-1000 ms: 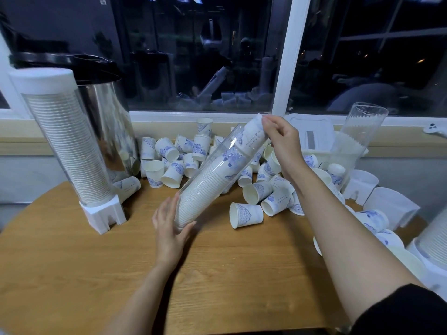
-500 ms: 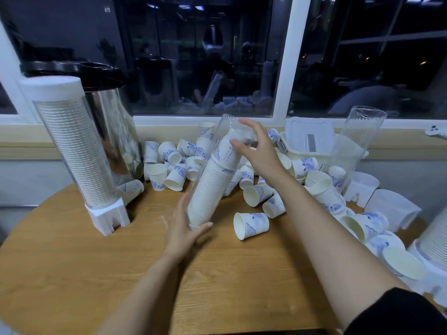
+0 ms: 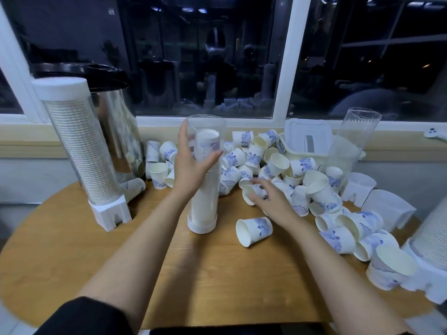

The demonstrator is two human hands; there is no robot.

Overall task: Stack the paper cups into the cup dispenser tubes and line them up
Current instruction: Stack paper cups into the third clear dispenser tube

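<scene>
A clear dispenser tube (image 3: 205, 204) stands upright on the round wooden table (image 3: 169, 274), nearly full of stacked white cups. My left hand (image 3: 191, 163) grips its upper part. My right hand (image 3: 273, 201) reaches over the pile of loose blue-patterned paper cups (image 3: 266, 163) with its fingers spread, blurred by motion, touching a cup lying on its side (image 3: 251, 193). One cup (image 3: 254, 230) lies on its side just right of the tube. A filled, capped tube (image 3: 82, 151) stands on a white base at the left.
A steel urn (image 3: 116, 126) stands behind the filled tube. An empty clear tube (image 3: 355, 139) leans at the back right beside a white plastic basket (image 3: 307, 146). White dispenser bases (image 3: 387, 209) and another filled tube (image 3: 435, 238) sit at the right edge.
The tube went from tilted to upright on the table. My left hand slid from its bottom up to its upper part. My right hand left the tube's top and dropped to the loose cups.
</scene>
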